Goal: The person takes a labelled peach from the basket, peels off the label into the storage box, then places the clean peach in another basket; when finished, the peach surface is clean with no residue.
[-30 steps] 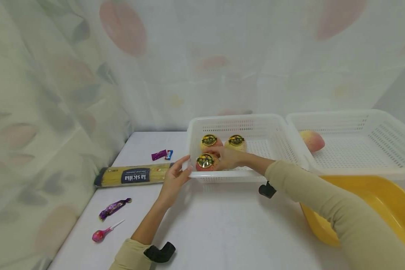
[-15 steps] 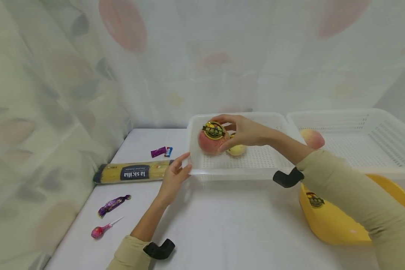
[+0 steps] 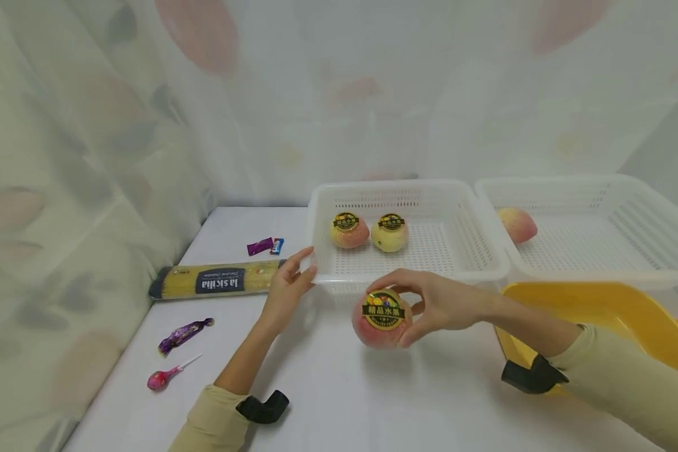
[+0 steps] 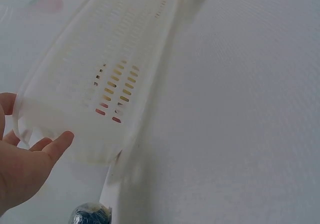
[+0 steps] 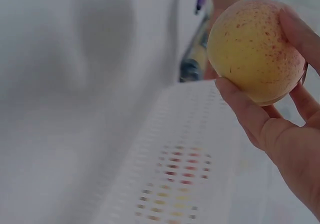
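Note:
My right hand point(image 3: 449, 304) holds a pink-and-yellow peach point(image 3: 367, 333) with a round black-and-gold label, in front of the left white basket point(image 3: 418, 276). In the right wrist view its thumb and fingers curl round the sides of the peach point(image 5: 245, 49). Inside that basket, two more labelled peaches sit side by side at the left: a pinkish peach point(image 3: 353, 237) and a paler yellow peach point(image 3: 390, 240). At the basket's front left corner, my left hand point(image 3: 285, 292) grips the rim. The left wrist view has its thumb point(image 4: 62, 141) against the perforated basket's point(image 4: 115, 49) outer wall.
A second white basket point(image 3: 610, 276) with one peach point(image 3: 518, 226) adjoins on the right. In front of it stands a yellow tub point(image 3: 576, 295). At left lie a spaghetti pack point(image 3: 220, 280), two small wrapped sweets point(image 3: 260, 246), a purple twist-wrapped candy point(image 3: 185, 336) and a lollipop point(image 3: 161, 379).
My right hand has lifted a peach out of the left basket and brought it forward, toward me, over the table. The left hand has stayed at the basket's corner.

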Demonstrator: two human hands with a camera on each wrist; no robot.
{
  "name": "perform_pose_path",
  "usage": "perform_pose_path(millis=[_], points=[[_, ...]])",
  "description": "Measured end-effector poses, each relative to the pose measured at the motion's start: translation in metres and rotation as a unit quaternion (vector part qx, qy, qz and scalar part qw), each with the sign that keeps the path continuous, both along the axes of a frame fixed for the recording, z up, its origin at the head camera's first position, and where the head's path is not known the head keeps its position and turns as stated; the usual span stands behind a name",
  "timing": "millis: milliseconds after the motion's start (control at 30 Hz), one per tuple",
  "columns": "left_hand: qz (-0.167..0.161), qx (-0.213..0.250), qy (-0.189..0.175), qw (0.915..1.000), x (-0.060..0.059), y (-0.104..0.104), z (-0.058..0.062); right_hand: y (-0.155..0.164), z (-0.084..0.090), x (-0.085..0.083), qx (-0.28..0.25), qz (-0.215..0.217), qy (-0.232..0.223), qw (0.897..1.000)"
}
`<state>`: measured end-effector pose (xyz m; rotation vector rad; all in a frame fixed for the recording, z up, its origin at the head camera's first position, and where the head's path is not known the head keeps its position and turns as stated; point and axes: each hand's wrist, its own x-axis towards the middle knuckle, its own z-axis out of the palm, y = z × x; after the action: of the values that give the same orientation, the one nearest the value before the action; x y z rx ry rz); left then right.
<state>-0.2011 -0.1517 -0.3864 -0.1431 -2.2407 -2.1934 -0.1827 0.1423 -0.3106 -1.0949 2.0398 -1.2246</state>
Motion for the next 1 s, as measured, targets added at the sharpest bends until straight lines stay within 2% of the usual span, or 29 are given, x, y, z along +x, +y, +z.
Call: perform_pose_path(millis=[167, 367, 600, 733, 867, 1000], points=[[0.000, -0.001, 0.006, 1.0000, -0.002, 0.000, 0.001, 0.006, -0.029, 0.007, 0.038, -0.012, -0.022, 0.999], [0.002, 0.007, 0.007, 1.0000, -0.002, 0.000, 0.000, 0.010, -0.055, 0.006, 0.048, -0.017, 0.000, 0.999], [-0.001, 0.007, 0.006, 1.0000, -0.002, -0.001, 0.000, 0.014, -0.065, 0.005, 0.052, -0.019, -0.035, 0.998], [0.017, -0.030, 0.006, 0.9994, -0.001, -0.004, 0.004, 0.015, -0.066, 0.006, 0.054, -0.015, -0.025, 0.998], [0.059, -0.065, 0.037, 0.9955, 0.001, -0.009, 0.012, 0.016, -0.066, 0.006, 0.053, -0.016, -0.019, 0.998], [0.064, -0.031, 0.104, 0.9920, 0.006, -0.010, 0.023, 0.017, -0.066, 0.006, 0.048, -0.012, -0.014, 0.999]])
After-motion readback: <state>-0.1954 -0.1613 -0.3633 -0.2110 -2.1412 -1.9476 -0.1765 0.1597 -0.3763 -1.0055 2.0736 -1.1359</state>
